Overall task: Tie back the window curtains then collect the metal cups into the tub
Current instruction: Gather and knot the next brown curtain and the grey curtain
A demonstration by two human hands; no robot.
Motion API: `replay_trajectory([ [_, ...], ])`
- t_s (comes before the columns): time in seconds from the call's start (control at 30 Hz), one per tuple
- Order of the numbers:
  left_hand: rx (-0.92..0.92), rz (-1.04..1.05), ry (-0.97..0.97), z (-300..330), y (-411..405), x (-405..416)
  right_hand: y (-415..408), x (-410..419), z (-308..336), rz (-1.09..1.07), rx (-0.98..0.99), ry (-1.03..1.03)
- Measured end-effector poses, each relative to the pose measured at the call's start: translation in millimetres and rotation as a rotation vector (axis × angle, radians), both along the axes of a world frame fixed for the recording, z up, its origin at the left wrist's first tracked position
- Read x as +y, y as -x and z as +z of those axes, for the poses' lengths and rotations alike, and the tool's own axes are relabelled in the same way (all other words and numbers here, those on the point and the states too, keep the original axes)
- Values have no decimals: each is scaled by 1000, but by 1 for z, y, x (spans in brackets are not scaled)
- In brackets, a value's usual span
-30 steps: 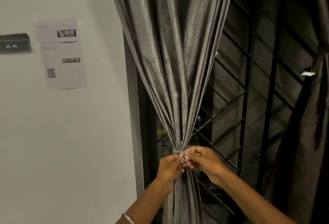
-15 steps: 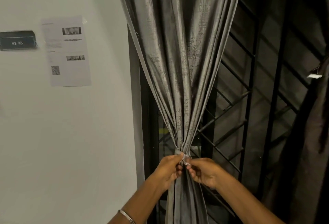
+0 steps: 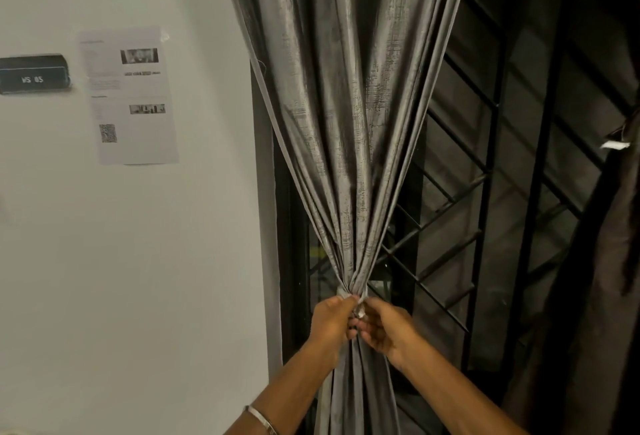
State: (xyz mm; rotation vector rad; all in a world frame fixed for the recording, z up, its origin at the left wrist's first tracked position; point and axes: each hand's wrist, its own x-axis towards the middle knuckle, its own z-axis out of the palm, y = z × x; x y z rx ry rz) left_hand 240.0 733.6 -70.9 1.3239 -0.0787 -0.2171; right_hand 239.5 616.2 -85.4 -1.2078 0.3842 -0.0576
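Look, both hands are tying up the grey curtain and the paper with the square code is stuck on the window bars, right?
Not quite. The paper with the square code is stuck on the white wall to the left of the window, not on the bars. The head view shows it. The rest is right: the left hand and right hand are tying up the grey curtain.

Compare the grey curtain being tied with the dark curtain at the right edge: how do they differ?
The grey curtain is lit and silvery; the dark curtain is brown-black, in shadow. The grey one is in full view, cinched at a tie band that the left hand and right hand pinch; the dark one is cut off by the frame and untouched. Both hang gathered before the window grille.
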Motion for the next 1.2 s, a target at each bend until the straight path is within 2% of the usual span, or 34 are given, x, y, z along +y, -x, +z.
replay_trajectory([
  [0.17, -99, 53, -101, -10, 0, -5, 0, 1, 4, 3, -60, 41],
  [0.37, -150, 81, -79, -17, 4, -8, -3, 4, 6, -80, -106, 1],
  [0.7, -72, 200, 146, -18, 12, -16, -2, 13, -5, -150, -190, -124],
  [1.1, 115, 128, 417, -20, 18, -20, 6, 19, -24, -7, -340, -456],
  [1.2, 129, 86, 460, -21, 20, -13, 7, 18, -24, 44, -392, -465],
])
